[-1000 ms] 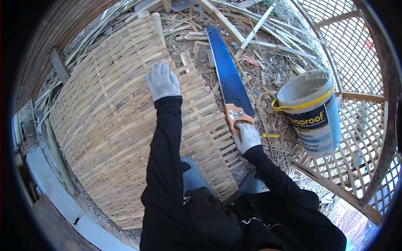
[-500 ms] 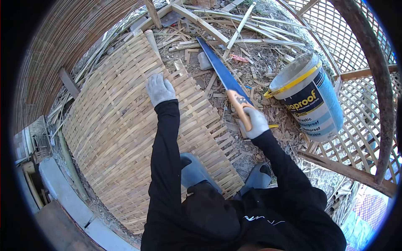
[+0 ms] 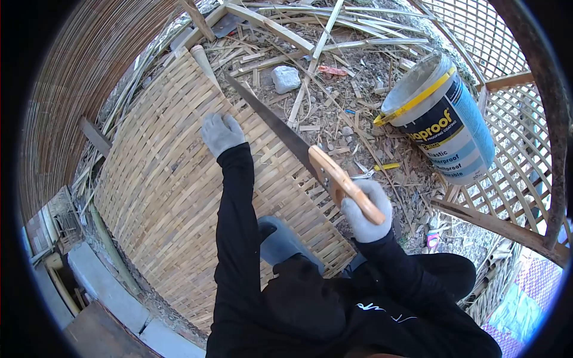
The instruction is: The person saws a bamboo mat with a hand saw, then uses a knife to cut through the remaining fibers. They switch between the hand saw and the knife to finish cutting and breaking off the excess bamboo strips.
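A hand saw point(image 3: 277, 126) with a wooden handle is gripped by my gloved right hand point(image 3: 367, 213). Its blade points up and left, over the edge of a woven bamboo mat point(image 3: 161, 197); whether the teeth touch the mat I cannot tell. My left hand point(image 3: 222, 133), also in a grey glove, lies flat on the mat near its upper right edge, fingers stretched out. Loose strip ends stick out along the mat's right side. One grey boot point(image 3: 283, 241) rests on the mat's lower part.
To the right a coating bucket point(image 3: 441, 125) leans on its side near a bamboo lattice point(image 3: 513, 143). Bamboo strips, wood chips and a pale stone point(image 3: 286, 79) litter the ground. A yellow-handled tool point(image 3: 382, 168) lies beside the saw. Concrete blocks point(image 3: 107, 286) border the lower left.
The saw has swung left from the ground to over the mat's edge, its blade turned. My right hand has come down slightly; my left hand stays on the mat.
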Demonstrator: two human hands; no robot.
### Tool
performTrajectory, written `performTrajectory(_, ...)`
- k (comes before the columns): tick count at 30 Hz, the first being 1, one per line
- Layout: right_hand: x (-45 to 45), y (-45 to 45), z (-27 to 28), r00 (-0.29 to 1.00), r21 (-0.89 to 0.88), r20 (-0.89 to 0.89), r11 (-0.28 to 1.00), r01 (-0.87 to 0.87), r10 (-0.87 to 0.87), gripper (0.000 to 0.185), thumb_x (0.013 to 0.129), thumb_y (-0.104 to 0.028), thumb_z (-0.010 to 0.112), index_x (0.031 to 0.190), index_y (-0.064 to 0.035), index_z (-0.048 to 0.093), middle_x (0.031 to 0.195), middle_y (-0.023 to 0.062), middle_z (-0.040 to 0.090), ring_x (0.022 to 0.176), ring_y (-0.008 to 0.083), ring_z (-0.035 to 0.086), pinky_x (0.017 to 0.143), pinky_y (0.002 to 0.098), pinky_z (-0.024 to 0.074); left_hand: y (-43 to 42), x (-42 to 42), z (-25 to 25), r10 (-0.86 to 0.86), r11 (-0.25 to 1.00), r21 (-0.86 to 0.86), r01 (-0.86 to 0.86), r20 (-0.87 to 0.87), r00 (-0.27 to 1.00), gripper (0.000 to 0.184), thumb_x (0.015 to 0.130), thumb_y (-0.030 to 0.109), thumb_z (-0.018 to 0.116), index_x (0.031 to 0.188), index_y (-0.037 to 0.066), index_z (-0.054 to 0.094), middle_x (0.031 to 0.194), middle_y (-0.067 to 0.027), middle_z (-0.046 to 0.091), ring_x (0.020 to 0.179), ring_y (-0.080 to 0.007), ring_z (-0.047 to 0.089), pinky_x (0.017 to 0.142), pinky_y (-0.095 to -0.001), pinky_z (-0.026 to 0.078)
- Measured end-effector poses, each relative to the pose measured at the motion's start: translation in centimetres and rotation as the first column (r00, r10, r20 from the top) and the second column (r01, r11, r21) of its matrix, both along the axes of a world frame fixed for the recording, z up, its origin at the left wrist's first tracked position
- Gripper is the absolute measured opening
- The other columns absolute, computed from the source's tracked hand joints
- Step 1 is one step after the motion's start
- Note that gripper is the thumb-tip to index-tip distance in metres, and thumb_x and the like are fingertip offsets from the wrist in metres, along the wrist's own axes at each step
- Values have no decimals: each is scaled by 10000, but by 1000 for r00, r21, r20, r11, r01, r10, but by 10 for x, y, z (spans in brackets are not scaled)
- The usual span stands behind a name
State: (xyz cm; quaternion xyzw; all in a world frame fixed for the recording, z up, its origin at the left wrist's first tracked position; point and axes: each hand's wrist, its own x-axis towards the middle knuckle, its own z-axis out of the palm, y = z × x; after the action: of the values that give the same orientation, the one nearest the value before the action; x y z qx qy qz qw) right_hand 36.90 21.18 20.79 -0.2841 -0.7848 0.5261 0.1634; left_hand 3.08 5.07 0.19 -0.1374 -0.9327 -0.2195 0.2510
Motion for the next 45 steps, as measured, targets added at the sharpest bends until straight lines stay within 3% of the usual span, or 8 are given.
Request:
performTrajectory(6,-21,-12,-7,998,-137,-65,990,-12,3,422,962,-134,804,1344,-5,682,1167,181,780,1053,273,799,911,363,604,5,5,14,18,1000,7,-18,-10,1000,173,996,209,699,1029,40,718,1083,-150,740,1095,-375,670,990,-492,509)
performTrajectory(10,-25,-1,-5,992,8,-14,992,-124,124,453,986,-122,777,1407,8,675,1213,178,788,1092,253,790,951,370,601,4,1,8,22,1000,5,-22,-10,1000,187,981,230,716,1027,49,717,1094,-145,737,1112,-371,666,1007,-496,504)
performTrajectory(22,-38,5,-3,992,-112,22,986,-124,128,459,986,-120,786,1410,25,686,1244,197,792,1129,250,787,966,370,601,3,2,6,28,1000,-7,-28,31,999,179,931,228,767,940,62,700,1128,-129,726,1114,-358,661,1007,-499,499)
performTrajectory(25,-59,-2,-18,991,-6,-3,991,-137,137,443,987,-129,787,1393,20,694,1211,190,806,1090,272,806,938,366,614,5,-1,12,28,1000,5,-28,31,999,167,927,212,761,905,60,698,1067,-124,718,1074,-358,660,984,-498,501)
performTrajectory(30,-118,-20,-49,991,-117,-63,986,-121,114,410,990,-143,780,1373,-16,707,1072,201,815,980,274,830,842,351,626,7,3,19,34,999,-12,-33,25,999,148,924,196,749,893,60,702,960,-120,703,1010,-357,661,939,-498,506)
performTrajectory(31,-129,-22,-61,980,-15,-155,992,-127,123,400,993,-143,777,1369,-21,713,1063,214,805,973,253,824,838,350,621,6,2,18,32,999,-8,-31,41,999,158,921,204,751,887,59,698,986,-124,705,1026,-358,662,948,-499,505)
performTrajectory(39,-96,-4,-59,993,-302,72,951,-68,94,402,1011,-145,766,1377,13,715,1011,128,805,881,175,767,796,324,600,6,1,13,34,999,4,-34,21,999,173,919,212,747,876,59,680,1041,-135,708,1057,-365,660,967,-505,502)
performTrajectory(45,-101,0,-67,992,-150,16,981,-121,125,389,1020,-163,758,1362,18,715,1062,153,806,925,220,784,828,354,606,8,1,15,39,999,-5,-39,16,999,153,917,184,748,882,53,675,1062,-138,706,1064,-363,657,972,-507,500)
